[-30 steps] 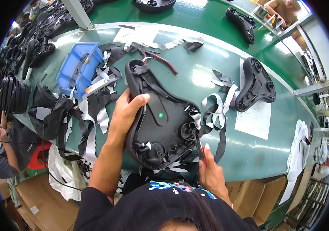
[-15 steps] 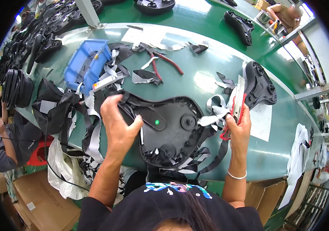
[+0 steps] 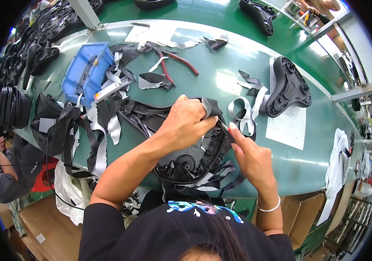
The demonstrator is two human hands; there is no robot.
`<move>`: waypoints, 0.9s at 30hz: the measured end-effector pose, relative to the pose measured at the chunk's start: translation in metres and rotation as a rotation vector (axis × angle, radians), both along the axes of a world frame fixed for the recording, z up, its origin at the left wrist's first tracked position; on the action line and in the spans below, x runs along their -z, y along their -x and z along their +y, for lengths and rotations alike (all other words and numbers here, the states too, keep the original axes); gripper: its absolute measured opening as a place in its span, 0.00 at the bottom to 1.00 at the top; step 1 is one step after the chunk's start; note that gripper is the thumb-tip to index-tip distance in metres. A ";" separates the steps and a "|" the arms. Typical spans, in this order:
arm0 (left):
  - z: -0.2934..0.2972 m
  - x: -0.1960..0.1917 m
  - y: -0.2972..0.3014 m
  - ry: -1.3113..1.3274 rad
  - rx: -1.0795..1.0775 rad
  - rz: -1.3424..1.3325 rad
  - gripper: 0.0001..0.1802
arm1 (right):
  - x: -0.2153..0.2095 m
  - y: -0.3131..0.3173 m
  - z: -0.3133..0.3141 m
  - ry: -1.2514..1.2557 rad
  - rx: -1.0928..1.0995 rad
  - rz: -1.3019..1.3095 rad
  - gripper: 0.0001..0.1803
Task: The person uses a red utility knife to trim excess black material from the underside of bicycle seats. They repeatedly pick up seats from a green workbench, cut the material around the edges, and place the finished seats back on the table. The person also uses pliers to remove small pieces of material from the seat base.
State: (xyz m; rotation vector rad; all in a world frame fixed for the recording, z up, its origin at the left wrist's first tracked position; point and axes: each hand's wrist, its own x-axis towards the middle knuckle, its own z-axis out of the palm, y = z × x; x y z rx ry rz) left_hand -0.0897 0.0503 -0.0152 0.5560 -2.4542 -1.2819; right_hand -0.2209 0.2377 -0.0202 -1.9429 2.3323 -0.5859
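Note:
A black bicycle saddle (image 3: pixel 181 162) lies underside up on the green table in front of me. Across its far right rim my left hand (image 3: pixel 183 122) reaches, thumb and fingers pinching a dark strip of cover material (image 3: pixel 211 107). My right hand (image 3: pixel 254 159) is closed around a utility knife (image 3: pixel 226 131), its handle mostly hidden by the fingers. The knife's front end meets the saddle's right edge, close to my left thumb. Cut strips (image 3: pixel 230 177) lie along the saddle's near right side.
Red-handled pliers (image 3: pixel 180 61) and a blue bin (image 3: pixel 86 71) lie beyond the saddle, among offcuts. Another saddle (image 3: pixel 287 87) rests on paper sheets (image 3: pixel 287 130) at right. Black covers (image 3: pixel 51 113) lie at left. A co-worker (image 3: pixel 14 165) is at far left.
My left hand has moved right across the saddle and now pinches the cover's edge. My right hand has brought the knife left to the rim; a white strip now lies on the table.

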 end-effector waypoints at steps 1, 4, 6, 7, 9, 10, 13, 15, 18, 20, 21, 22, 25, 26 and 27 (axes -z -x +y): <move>-0.001 -0.005 0.000 -0.191 -0.030 -0.016 0.12 | 0.000 -0.008 0.003 -0.046 0.049 0.064 0.31; -0.015 -0.004 -0.004 -0.720 -0.170 0.544 0.15 | -0.002 -0.041 0.016 -0.133 0.158 0.038 0.32; -0.041 0.001 -0.017 -1.325 -0.018 0.941 0.16 | -0.010 -0.062 0.024 -0.176 0.248 -0.073 0.32; -0.035 0.006 -0.020 -1.421 0.178 1.094 0.11 | -0.013 -0.064 0.021 -0.186 0.271 -0.113 0.30; -0.020 -0.002 -0.020 -0.936 0.018 0.757 0.07 | -0.020 -0.055 0.008 -0.195 0.255 -0.041 0.30; -0.013 -0.009 -0.016 -0.694 -0.055 0.581 0.06 | -0.020 -0.046 0.001 -0.200 0.246 -0.008 0.29; -0.024 -0.009 0.004 0.597 -0.045 0.277 0.13 | -0.024 -0.021 -0.022 -0.153 0.243 0.057 0.25; -0.044 0.009 0.011 0.760 -0.131 0.279 0.10 | -0.016 -0.019 -0.033 -0.128 0.198 0.220 0.26; -0.051 0.009 0.015 0.393 -0.456 0.407 0.12 | -0.026 -0.043 -0.009 -0.228 0.195 0.209 0.26; -0.060 0.003 0.011 -0.161 -0.671 0.408 0.13 | -0.035 -0.048 -0.002 -0.280 0.152 0.203 0.27; -0.069 0.011 0.005 -0.431 -0.525 0.397 0.18 | -0.036 -0.043 -0.004 -0.278 0.115 0.221 0.27; -0.067 0.013 -0.004 -0.516 -0.500 0.420 0.19 | -0.037 -0.037 -0.007 -0.275 0.073 0.238 0.27; -0.041 0.002 -0.026 -0.852 -0.361 0.478 0.26 | -0.040 0.015 -0.032 -0.250 0.023 0.255 0.23; -0.025 0.003 -0.039 -0.776 -0.315 0.372 0.27 | -0.043 0.039 -0.040 -0.244 -0.042 0.238 0.23; -0.012 0.001 -0.051 -0.647 -0.323 0.292 0.28 | -0.045 0.051 -0.048 -0.251 -0.138 0.174 0.22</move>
